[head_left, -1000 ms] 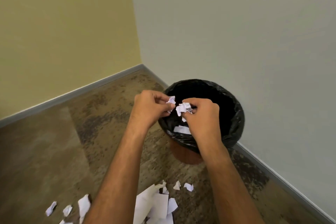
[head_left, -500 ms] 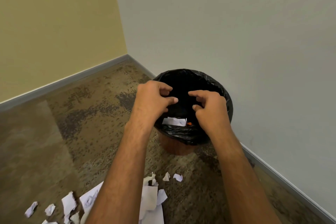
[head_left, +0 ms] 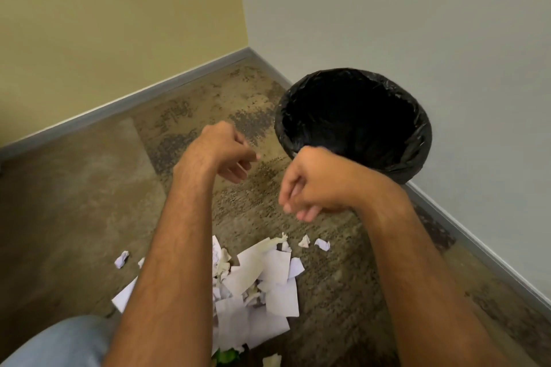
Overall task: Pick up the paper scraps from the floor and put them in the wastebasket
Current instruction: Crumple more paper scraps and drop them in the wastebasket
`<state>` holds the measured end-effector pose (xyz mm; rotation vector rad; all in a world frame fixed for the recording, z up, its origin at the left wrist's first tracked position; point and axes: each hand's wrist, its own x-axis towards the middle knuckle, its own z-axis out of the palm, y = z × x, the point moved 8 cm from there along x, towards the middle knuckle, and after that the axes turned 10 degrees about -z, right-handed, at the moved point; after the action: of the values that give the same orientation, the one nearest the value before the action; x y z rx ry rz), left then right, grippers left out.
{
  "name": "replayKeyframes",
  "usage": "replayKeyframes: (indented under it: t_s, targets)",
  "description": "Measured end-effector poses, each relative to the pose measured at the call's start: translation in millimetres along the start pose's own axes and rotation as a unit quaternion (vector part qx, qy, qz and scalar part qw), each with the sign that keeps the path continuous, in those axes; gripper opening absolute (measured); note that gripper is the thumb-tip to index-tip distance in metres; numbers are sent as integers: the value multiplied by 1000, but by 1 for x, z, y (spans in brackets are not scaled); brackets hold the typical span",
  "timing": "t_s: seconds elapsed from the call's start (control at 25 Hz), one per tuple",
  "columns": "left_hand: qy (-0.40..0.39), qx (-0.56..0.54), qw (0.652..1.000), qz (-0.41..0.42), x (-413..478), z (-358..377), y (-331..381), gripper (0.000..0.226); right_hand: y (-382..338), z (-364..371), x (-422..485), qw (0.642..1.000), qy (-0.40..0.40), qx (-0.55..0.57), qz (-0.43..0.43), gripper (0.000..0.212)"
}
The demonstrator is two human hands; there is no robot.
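Your left hand (head_left: 222, 152) and right hand (head_left: 310, 188) hang loosely curled and empty mid-frame; the torn white paper scraps (head_left: 259, 283) lie below them on the floor, the black-lined round wastebasket (head_left: 417, 146) upper right.

Soft, even indoor light is filling the corner; no glare, shadows staying faint. Right hand (head_left: 310, 188) is smearing with motion blur, left hand (head_left: 223, 152) slightly too. Wide lens is bending the baseboard (head_left: 125, 104) near the frame edges. Bin (head_left: 417, 155) interior is reading pure black.
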<state>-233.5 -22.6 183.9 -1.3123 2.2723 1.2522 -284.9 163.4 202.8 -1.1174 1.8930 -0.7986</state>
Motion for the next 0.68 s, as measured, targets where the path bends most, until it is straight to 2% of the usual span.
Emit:
replayKeyframes:
  t_s: [0.08, 0.2, 0.28, 0.36, 0.44, 0.52, 0.6, 0.68]
  targets:
    - [-54, 61, 996, -46, 13, 26, -33, 19, 29, 36, -3, 990, -97, -3, 99, 17]
    - [-118, 157, 980, -26, 25, 93, -76, 52, 97, 70, -4, 974, -96, -99, 181, 34]
    - [-131, 204, 969, 35, 31, 135, -95, 67, 137, 83, 0, 972, -31, -152, 175, 62]
    - [-161, 251, 951, 83, 37, 171, -112, 85, 172, 100, 0, 976, 22, -139, 166, 93]
    - [-173, 315, 926, 114, 38, 199, -127, 102, 198, 126, -3, 974, 14, -146, 174, 126]
    - [-124, 390, 900, 150, 35, 215, -135, 110, 211, 152, -3, 965, -3, -195, 175, 144]
    - [-76, 429, 885, 166, 34, 223, -138, 105, 212, 169, -2, 956, -4, -244, 165, 138]
    - [-58, 428, 885, 174, 32, 223, -135, 89, 204, 171, -1, 944, 38, -290, 150, 114]
